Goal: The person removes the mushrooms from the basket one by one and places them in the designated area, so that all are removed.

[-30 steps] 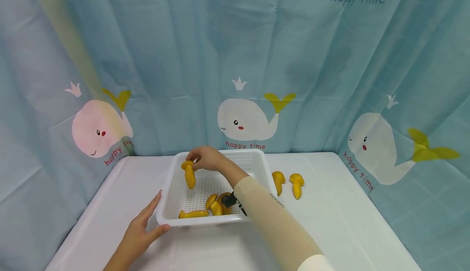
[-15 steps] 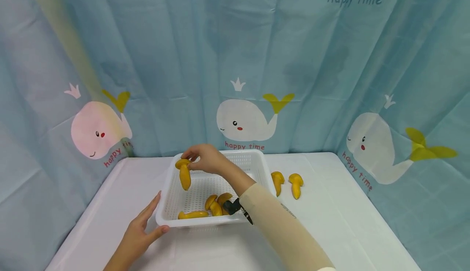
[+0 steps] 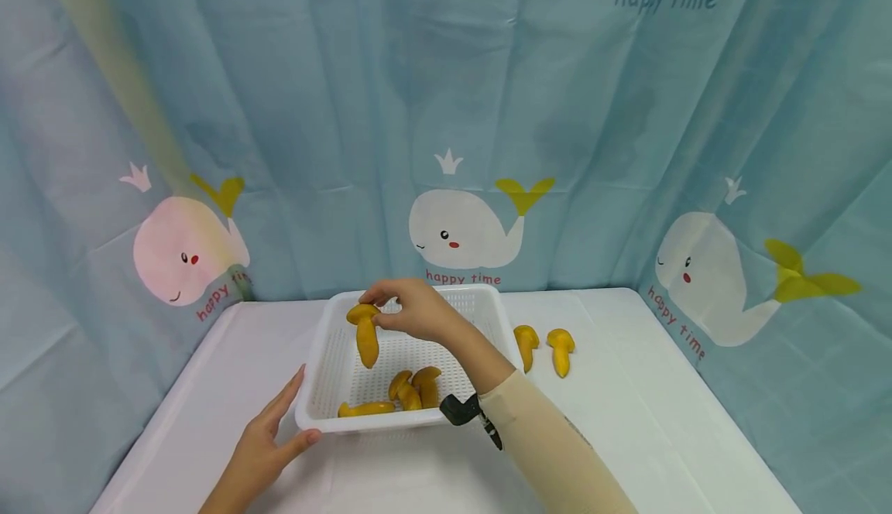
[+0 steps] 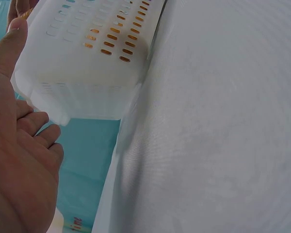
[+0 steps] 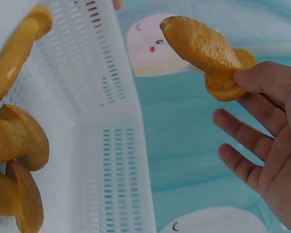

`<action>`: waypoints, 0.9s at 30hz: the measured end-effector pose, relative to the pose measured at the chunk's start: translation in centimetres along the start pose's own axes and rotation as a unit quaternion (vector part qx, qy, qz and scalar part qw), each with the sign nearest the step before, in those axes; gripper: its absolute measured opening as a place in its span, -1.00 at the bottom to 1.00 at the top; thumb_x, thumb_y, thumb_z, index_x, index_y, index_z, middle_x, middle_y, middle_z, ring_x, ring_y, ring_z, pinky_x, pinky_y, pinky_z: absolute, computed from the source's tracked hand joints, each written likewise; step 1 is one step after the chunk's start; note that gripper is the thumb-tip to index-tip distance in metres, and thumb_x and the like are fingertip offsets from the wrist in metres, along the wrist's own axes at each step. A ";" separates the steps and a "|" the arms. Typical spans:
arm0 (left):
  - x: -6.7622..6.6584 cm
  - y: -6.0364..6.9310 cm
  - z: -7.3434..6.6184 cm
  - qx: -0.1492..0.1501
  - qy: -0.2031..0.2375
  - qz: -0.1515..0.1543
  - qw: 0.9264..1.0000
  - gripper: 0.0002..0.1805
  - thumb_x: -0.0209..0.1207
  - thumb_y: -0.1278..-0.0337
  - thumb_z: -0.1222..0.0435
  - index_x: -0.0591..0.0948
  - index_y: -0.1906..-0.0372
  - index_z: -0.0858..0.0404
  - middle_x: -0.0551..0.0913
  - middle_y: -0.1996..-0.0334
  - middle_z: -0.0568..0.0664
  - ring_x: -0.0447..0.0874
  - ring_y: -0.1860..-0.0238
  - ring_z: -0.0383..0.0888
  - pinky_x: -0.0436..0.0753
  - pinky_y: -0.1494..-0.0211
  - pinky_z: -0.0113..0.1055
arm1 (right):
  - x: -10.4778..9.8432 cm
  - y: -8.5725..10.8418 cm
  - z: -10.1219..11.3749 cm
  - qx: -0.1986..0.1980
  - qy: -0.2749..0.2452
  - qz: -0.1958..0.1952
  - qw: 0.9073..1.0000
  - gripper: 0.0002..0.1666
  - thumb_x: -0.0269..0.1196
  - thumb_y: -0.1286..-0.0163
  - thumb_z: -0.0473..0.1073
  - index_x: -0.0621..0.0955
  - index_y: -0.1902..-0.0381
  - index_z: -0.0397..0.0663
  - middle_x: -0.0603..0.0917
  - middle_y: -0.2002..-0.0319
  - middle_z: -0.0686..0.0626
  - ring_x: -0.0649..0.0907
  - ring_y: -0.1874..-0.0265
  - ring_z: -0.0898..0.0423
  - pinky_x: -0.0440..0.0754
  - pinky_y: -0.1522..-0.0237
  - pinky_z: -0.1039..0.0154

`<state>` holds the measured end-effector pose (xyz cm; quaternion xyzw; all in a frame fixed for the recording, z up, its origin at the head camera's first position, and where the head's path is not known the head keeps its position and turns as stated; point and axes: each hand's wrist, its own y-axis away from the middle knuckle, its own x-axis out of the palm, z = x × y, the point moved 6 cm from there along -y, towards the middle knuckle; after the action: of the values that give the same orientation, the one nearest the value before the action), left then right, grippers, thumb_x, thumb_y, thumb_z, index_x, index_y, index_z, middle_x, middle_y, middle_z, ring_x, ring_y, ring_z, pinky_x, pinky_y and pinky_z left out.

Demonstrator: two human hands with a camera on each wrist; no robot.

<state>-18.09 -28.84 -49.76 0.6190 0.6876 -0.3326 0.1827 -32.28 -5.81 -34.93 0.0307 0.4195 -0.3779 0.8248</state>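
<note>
My right hand (image 3: 418,309) pinches a yellow-brown mushroom (image 3: 365,336) near its cap, stem hanging down, above the left part of a white perforated basket (image 3: 376,422). In the right wrist view, thumb and forefinger hold the mushroom (image 5: 203,46) while the other fingers stay spread. At the basket's near left corner, my left hand (image 3: 258,444) rests with thumb by the front rim and fingers along the side. The left wrist view shows its fingers (image 4: 39,126) loosely bent beside the basket wall. Inside lie a mushroom on its side (image 3: 365,409) and two more (image 3: 404,390) touching each other.
Right of the basket, two mushrooms lie on the white table, one (image 3: 526,347) close to the basket wall and the other (image 3: 560,351) farther right. A blue curtain (image 3: 334,227) printed with whales stands behind and at both sides.
My right hand shifts slightly left with the mushroom, then back right. Its dark wrist device moves off the mushrooms in the basket, uncovering one. The left hand stays at the corner.
</note>
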 end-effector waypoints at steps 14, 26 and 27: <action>0.1 0.2 0.1 0.008 -0.008 -0.010 1.000 0.11 0.49 -0.07 0.05 0.07 -0.65 -0.16 0.12 -0.61 -0.02 -0.08 -0.45 -0.56 0.39 -0.32 0.28 | -2.5 5.3 -0.7 0.010 -0.006 -0.072 0.997 -0.71 0.36 -0.42 -0.13 0.72 -0.07 0.25 0.73 0.05 0.35 0.67 -0.01 0.19 0.64 -0.16 0.02; 0.0 0.1 0.0 0.003 0.001 -0.006 1.000 0.12 0.50 -0.05 0.05 0.07 -0.64 -0.20 0.12 -0.61 -0.08 0.08 -0.60 -0.02 0.41 -0.45 0.04 | -5.3 9.9 -2.5 0.001 0.016 -0.133 0.991 -0.66 0.39 -0.38 -0.19 0.72 -0.08 0.26 0.74 0.02 0.33 0.66 0.01 0.27 0.67 -0.13 0.11; 0.0 0.1 0.0 0.003 0.003 -0.006 1.000 0.12 0.50 -0.06 0.05 0.07 -0.64 -0.20 0.11 -0.61 -0.08 0.09 -0.59 0.06 0.40 -0.40 0.19 | -5.4 10.3 -2.6 0.004 0.017 -0.135 0.991 -0.66 0.39 -0.38 -0.19 0.73 -0.07 0.26 0.74 0.02 0.33 0.66 0.00 0.26 0.67 -0.13 0.11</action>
<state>-17.97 -28.83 -49.74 0.6165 0.6906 -0.3341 0.1772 -29.34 5.70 -35.45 -0.0169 0.4321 -0.4865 0.7591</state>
